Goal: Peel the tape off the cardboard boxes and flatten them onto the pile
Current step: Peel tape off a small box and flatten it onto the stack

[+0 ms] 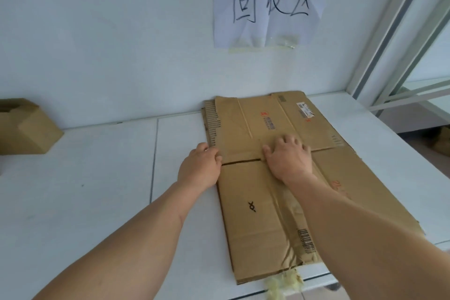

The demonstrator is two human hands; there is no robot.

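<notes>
A flattened brown cardboard box [250,214] lies on top of a pile of flattened cardboard [360,178] on the white table. My right hand [288,158] presses palm-down on the middle of the top sheet, fingers spread. At the left edge of the cardboard sits my left hand [198,168], fingers curled against that edge near a slit between two flaps. Crumpled yellowish tape [283,284] lies at the near edge of the pile.
A small cardboard box [26,126], still in box shape, stands at the far left against the wall. A paper sign [270,0] with handwritten characters hangs on the wall above the pile. The table edge [414,129] runs along the right, beside a window frame.
</notes>
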